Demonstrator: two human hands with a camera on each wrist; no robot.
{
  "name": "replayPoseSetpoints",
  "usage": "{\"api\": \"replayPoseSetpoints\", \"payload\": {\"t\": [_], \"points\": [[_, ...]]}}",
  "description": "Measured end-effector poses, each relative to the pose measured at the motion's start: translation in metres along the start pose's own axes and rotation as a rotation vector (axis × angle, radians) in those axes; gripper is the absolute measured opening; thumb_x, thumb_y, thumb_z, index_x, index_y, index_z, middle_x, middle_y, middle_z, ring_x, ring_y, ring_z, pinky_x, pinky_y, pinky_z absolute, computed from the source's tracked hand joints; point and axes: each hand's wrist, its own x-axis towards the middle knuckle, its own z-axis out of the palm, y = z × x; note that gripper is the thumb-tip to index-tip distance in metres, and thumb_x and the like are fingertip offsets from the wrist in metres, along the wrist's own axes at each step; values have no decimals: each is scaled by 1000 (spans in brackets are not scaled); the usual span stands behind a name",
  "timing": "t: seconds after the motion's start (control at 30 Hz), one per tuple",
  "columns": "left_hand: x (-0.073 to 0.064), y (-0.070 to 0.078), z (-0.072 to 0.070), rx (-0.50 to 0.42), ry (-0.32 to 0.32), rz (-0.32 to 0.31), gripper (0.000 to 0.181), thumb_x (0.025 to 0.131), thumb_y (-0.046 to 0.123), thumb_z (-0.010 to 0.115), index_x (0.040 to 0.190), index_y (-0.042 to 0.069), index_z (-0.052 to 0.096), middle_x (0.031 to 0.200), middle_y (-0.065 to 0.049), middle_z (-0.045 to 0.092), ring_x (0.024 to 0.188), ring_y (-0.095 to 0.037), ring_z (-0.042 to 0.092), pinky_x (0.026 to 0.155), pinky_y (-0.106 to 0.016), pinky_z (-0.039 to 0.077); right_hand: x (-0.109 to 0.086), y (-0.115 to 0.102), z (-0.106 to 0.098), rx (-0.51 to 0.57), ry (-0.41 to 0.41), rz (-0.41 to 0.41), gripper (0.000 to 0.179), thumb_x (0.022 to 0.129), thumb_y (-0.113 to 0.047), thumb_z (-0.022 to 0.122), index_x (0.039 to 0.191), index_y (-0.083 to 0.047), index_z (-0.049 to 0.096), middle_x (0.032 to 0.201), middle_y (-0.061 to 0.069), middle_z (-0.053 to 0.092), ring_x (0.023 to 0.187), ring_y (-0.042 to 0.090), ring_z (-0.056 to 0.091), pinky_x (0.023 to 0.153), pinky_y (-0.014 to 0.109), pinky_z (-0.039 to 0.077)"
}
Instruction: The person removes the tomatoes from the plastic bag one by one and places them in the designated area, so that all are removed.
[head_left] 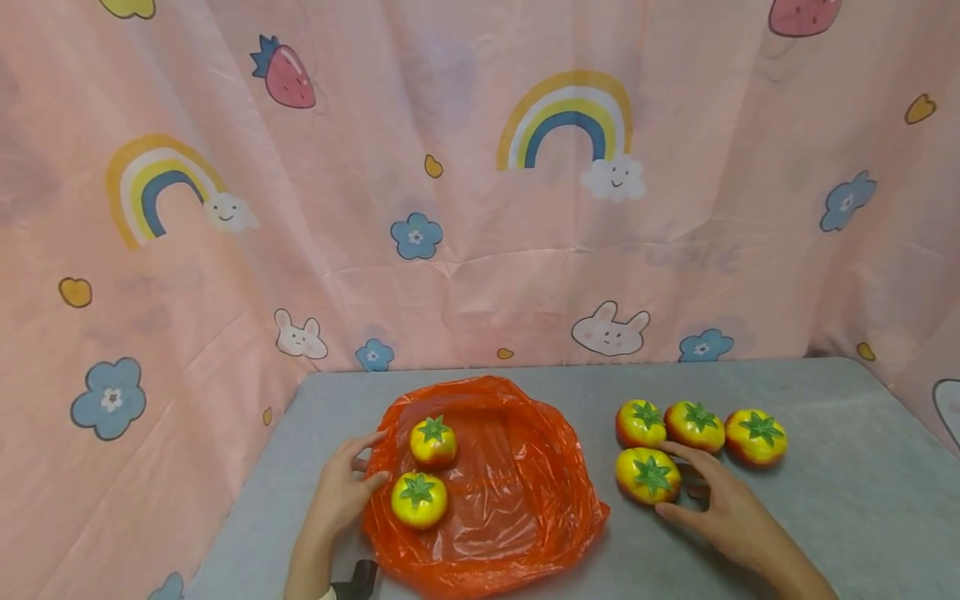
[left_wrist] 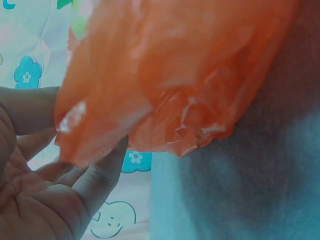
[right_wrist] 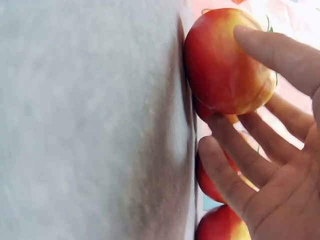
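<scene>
My left hand [head_left: 343,489] holds the left edge of an orange-red plastic bag [head_left: 491,508] spread wide on the table. In the left wrist view, its fingers and thumb are at the thin film [left_wrist: 100,120] of the bag's side. Two toy tomatoes, one farther back [head_left: 433,443] and one nearer [head_left: 418,502], sit in the bag's left part. To the bag's right, my right hand [head_left: 726,502] grips a yellow-red toy tomato [head_left: 630,479] with a green star-shaped top. The right wrist view shows the thumb on one side of this tomato [right_wrist: 220,60] and fingers on the other.
Behind the gripped tomato, three more toy tomatoes stand in a row: left [head_left: 637,427], middle [head_left: 693,429] and right [head_left: 756,440]. The grey table [head_left: 847,467] meets a pink patterned curtain [head_left: 480,283] at the back. A dark object [head_left: 362,577] lies by my left wrist.
</scene>
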Motion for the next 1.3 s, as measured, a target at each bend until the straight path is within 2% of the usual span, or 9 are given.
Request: {"api": "replayPoseSetpoints", "payload": {"t": [0.17, 0.33, 0.43, 0.57, 0.7, 0.87, 0.97, 1.13, 1.3], "points": [[-1, 0, -1, -1, -9, 14, 55, 86, 0, 73, 136, 18, 61, 133, -13, 57, 102, -25, 61, 78, -37, 60, -6, -10, -8, -64, 67, -62, 85, 76, -42, 84, 146, -14, 44, 144, 20, 49, 123, 39, 53, 94, 58, 53], [-1, 0, -1, -8, -5, 25, 54, 86, -1, 73, 136, 16, 61, 132, -13, 58, 100, -25, 61, 77, -36, 60, -7, -41, -19, -113, 110, -108, 82, 77, -45, 82, 146, -17, 46, 146, 16, 51, 131, 41, 48, 100, 69, 43], [-1, 1, -1, -12, -9, 19, 54, 86, -2, 72, 136, 16, 61, 132, -13, 58, 99, -24, 60, 76, -35, 60, -5, -66, -19, -80, 91, -119, 77, 80, -49, 79, 145, -22, 47, 149, 12, 50, 135, 41, 45, 101, 71, 40], [0, 1, 0, -8, -17, 16, 54, 86, -1, 73, 136, 17, 61, 132, -13, 57, 99, -24, 60, 76, -35, 60, 3, -97, -12, 6, 65, -198, 68, 84, -47, 76, 144, -27, 49, 145, 9, 54, 129, 36, 52, 100, 65, 47], [0, 0, 0, -5, -23, 11, 55, 86, -1, 73, 136, 17, 61, 132, -12, 58, 100, -25, 61, 78, -36, 60, 18, -127, 3, 86, 20, -289, 63, 86, -45, 75, 142, -29, 51, 143, 4, 57, 124, 30, 56, 96, 57, 53], [0, 1, -2, 10, -37, -13, 55, 86, -1, 72, 137, 18, 60, 133, -12, 57, 103, -26, 61, 81, -40, 61, 39, -161, 30, 154, -74, -322, 63, 86, -49, 74, 142, -31, 52, 146, -4, 53, 134, 28, 50, 105, 60, 46], [-1, 2, -2, 14, -44, -14, 56, 86, 0, 72, 138, 17, 59, 134, -13, 56, 104, -27, 61, 81, -41, 61, 52, -175, 47, 178, -123, -360, 63, 86, -49, 73, 142, -30, 52, 147, -5, 52, 137, 26, 48, 110, 58, 42], [-1, 4, -3, 17, -47, 0, 55, 87, 1, 73, 138, 16, 59, 135, -13, 56, 105, -27, 61, 81, -40, 61, 74, -191, 74, 197, -214, -386, 61, 88, -49, 71, 143, -31, 51, 147, -9, 51, 138, 19, 46, 114, 52, 40], [-2, 5, -3, 13, -50, -9, 54, 88, 3, 72, 138, 15, 58, 134, -14, 56, 105, -27, 61, 82, -40, 61, 94, -194, 99, 144, -273, -379, 59, 91, -39, 71, 145, -24, 50, 147, -4, 52, 138, 20, 47, 114, 50, 42]]}}
